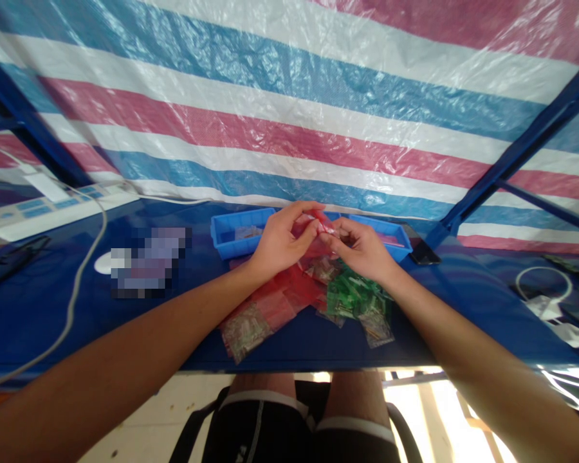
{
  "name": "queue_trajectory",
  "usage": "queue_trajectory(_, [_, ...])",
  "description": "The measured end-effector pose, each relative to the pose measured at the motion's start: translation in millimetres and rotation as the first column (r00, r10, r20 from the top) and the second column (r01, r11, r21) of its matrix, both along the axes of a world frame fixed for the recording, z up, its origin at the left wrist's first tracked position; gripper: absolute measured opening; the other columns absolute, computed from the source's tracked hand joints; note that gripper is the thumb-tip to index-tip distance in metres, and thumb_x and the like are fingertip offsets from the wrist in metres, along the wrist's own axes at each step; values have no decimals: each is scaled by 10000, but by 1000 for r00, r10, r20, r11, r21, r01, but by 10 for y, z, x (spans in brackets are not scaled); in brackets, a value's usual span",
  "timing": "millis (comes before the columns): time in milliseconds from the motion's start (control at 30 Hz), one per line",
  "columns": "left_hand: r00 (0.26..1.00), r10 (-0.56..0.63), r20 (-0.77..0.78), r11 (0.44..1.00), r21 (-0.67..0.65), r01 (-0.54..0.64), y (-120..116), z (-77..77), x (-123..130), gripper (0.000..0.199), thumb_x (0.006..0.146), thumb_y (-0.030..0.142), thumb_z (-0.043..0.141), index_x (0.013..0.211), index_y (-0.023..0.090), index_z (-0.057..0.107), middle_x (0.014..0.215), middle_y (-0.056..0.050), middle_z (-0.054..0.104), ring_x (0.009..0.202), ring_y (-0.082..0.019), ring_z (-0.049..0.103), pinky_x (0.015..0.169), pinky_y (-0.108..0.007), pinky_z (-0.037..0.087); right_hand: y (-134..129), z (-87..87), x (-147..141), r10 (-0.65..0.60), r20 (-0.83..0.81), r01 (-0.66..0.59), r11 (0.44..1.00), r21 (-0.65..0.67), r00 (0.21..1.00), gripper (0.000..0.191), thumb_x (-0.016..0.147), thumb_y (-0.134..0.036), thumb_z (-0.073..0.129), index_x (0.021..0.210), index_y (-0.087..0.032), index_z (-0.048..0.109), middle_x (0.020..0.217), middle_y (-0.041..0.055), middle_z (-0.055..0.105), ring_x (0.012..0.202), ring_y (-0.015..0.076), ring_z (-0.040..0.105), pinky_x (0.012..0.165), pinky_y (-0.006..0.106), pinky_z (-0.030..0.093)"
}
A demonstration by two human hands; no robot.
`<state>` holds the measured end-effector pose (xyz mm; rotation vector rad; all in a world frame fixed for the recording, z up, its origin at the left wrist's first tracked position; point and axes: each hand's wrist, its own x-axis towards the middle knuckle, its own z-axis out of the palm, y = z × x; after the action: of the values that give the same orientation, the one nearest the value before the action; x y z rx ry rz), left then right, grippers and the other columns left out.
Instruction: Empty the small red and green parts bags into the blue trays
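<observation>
Both hands meet over the middle of the blue table. My left hand [285, 236] pinches the left side of a red plastic bag [324, 222], thumb against fingers. On the bag's right side, my right hand [359, 245] has its fingers closed as well. Red bags [289, 292] lie below the hands, and a clear bag of small parts [246, 331] is at their lower left. Green bags [354, 294] sit beneath my right hand, beside a clear bag with small metal-looking pieces [376, 326]. What the held bag contains cannot be made out.
Behind the hands stand a left blue bin [222, 236] and a right blue bin [401, 249]. A dark phone [425, 253] lies right of them. A power strip [53, 209] and white cable [72, 302] are at the left, a coiled cable [543, 270] at the right.
</observation>
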<state>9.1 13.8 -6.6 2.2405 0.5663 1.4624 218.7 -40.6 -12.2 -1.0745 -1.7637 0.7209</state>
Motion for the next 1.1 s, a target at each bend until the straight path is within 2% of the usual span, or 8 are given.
queue_trajectory(133, [992, 69, 107, 997, -52, -63, 23, -1, -8, 318, 1030, 262, 662, 1343, 212, 691, 1193, -66, 797, 1012, -190, 757, 973, -325, 583, -18, 26, -9, 22, 24, -21, 999, -25, 999, 381, 934, -608, 776, 1037, -246, 716, 773, 6, 694, 637, 194, 622, 557, 311, 458])
queue_trajectory(267, [958, 131, 254, 989, -95, -111, 123, -36, -8, 364, 1046, 356, 678, 1381, 219, 644, 1251, -87, 767, 1157, -229, 734, 1057, -376, 571, -41, 32, -27, 51, 89, -53, 998, 20, 995, 370, 920, -564, 814, 1075, -246, 706, 835, 8, 732, 686, 199, 666, 623, 328, 510])
queue_trajectory(433, [915, 163, 368, 981, -158, -111, 277, -107, -16, 447, 1028, 517, 703, 1372, 239, 642, 1312, -112, 725, 1231, -277, 707, 1099, -432, 571, -90, 15, -69, -34, 85, 6, 952, 307, 996, 798, 828, -491, 924, 1479, -281, 513, 1145, 84, 752, 837, 256, 721, 744, 418, 613])
queue_trajectory(567, [903, 162, 397, 980, -175, -99, 332, -136, -26, 505, 1010, 566, 711, 1386, 237, 639, 1343, -120, 706, 1288, -286, 677, 1143, -457, 558, -153, 56, -124, 7, 259, -138, 861, 490, 966, 621, 836, -486, 921, 1348, -276, 638, 1291, 127, 702, 1152, 332, 704, 997, 504, 609])
queue_trajectory(667, [902, 172, 395, 980, -161, -117, 333, -135, -29, 483, 1019, 544, 707, 1386, 237, 639, 1345, -117, 705, 1336, -285, 655, 1189, -469, 526, -172, 51, -179, 119, 476, -345, 839, 421, 871, 634, 878, -525, 877, 1410, -257, 661, 1398, 149, 693, 1317, 354, 653, 1159, 541, 533])
queue_trajectory(833, [910, 162, 381, 982, -149, -112, 301, -124, -26, 469, 1039, 509, 690, 1415, 238, 618, 1313, -116, 721, 1280, -266, 693, 1201, -470, 514, -139, -36, -244, 259, 564, -466, 846, 260, 784, 296, 1055, -380, 690, 1302, -226, 747, 1288, 129, 772, 1201, 288, 722, 1081, 463, 578])
queue_trajectory(1000, [908, 138, 395, 986, -141, -89, 285, -116, -10, 480, 1028, 521, 701, 1408, 239, 618, 1311, -120, 721, 1285, -274, 694, 1173, -476, 544, -105, -62, -247, 259, 523, -453, 844, 286, 812, 179, 1088, -290, 624, 1144, -213, 776, 1082, 103, 807, 1032, 258, 736, 945, 417, 597])
queue_trajectory(1100, [910, 137, 392, 986, -141, -87, 285, -109, 1, 474, 1027, 514, 706, 1401, 236, 621, 1314, -124, 722, 1283, -276, 694, 1154, -468, 560, -106, -40, -242, 231, 511, -434, 841, 323, 828, 180, 1091, -252, 596, 1134, -211, 766, 1083, 110, 802, 1019, 258, 732, 938, 425, 598])
